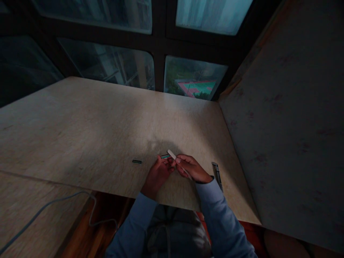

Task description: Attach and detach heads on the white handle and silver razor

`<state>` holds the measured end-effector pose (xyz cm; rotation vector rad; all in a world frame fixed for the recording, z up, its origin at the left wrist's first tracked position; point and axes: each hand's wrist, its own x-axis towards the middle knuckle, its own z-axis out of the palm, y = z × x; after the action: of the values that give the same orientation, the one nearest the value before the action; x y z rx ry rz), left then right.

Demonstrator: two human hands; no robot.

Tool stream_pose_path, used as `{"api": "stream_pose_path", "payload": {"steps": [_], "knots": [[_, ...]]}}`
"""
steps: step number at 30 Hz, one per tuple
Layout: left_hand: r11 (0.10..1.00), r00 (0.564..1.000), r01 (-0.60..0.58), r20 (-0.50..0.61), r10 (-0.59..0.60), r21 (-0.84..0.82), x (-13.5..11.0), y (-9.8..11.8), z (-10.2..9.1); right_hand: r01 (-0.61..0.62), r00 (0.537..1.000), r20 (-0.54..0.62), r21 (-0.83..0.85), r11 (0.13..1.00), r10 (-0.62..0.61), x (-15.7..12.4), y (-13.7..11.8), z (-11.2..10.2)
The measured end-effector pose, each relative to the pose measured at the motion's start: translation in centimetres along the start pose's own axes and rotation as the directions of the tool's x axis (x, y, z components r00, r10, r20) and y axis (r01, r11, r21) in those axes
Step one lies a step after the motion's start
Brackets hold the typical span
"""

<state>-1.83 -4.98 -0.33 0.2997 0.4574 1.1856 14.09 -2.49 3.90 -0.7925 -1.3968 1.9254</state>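
Note:
Both hands meet over the near edge of a pale wooden desk [107, 122]. My left hand [157, 175] pinches a small dark green flat part [165, 156] at its fingertips. My right hand [191, 167] is closed around a thin white stick-like tool [172, 154], whose tip points up-left and touches the green part. A second small dark part [137, 161] lies on the desk to the left of my hands, apart from them.
A slim grey metal tool [217, 174] lies on the desk just right of my right wrist. A side panel [290, 125] walls off the right. Dark windows [113, 64] stand behind the desk. A grey cable [48, 206] runs across the lower left.

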Motion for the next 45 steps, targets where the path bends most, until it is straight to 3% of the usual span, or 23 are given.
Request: {"api": "stream_pose_path", "payload": {"steps": [9,16,25,34,40,45], "knots": [[0.998,0.999,-0.017,0.04,0.014,0.068,-0.1,-0.2,-0.1,-0.11,0.986,0.133,0.067,0.992,0.1,-0.2,-0.2,1.0],[0.992,0.998,-0.06,0.022,0.058,0.107,-0.2,-0.4,-0.2,-0.087,0.987,0.146,0.091,0.992,0.073,0.0,0.2,1.4],[0.999,1.0,-0.023,0.019,0.022,0.034,-0.1,-0.1,0.2,-0.07,0.997,-0.015,0.017,0.997,0.07,0.2,0.1,1.4],[0.999,0.999,-0.03,-0.025,0.03,-0.014,0.0,0.0,0.1,-0.08,0.993,-0.095,-0.043,0.996,0.076,0.3,0.2,0.7],[0.998,0.996,-0.018,-0.083,0.012,-0.068,0.0,-0.1,-0.2,-0.074,0.995,-0.073,-0.033,0.997,0.071,0.0,0.2,0.4],[0.999,0.996,-0.023,-0.081,0.02,-0.031,-0.2,-0.1,0.0,-0.103,0.995,0.01,-0.013,0.995,0.104,-0.2,0.0,0.8]]}}
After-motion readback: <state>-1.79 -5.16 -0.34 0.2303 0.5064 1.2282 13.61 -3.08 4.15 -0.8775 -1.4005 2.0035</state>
